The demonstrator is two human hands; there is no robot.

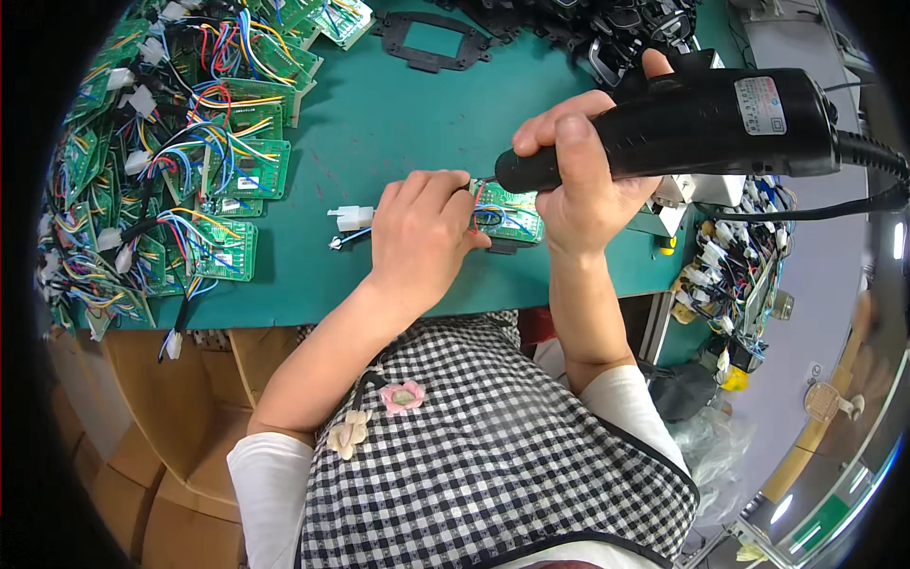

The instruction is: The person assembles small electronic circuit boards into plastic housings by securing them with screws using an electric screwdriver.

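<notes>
My right hand (pixel 583 194) is wrapped around a black electric screwdriver (pixel 697 128), held nearly level with its tip pointing left. That tip meets the upper left corner of a green circuit board (pixel 519 224) with coloured wires. My left hand (pixel 417 232) grips the board's left edge between curled fingers and thumb, hiding that side. Under the board's near edge, a strip of a dark part (pixel 502 247) shows. From beneath my left hand, a white plug connector (pixel 353 218) and a thin wire stick out onto the green mat (pixel 379 123).
A large heap of wired circuit boards (pixel 242 171) covers the left side. At the back lie a black plastic frame (pixel 436 43) and a pile of black housings (pixel 616 38). More boards and connectors (pixel 725 275) sit at right. The screwdriver's cord (pixel 796 213) loops there.
</notes>
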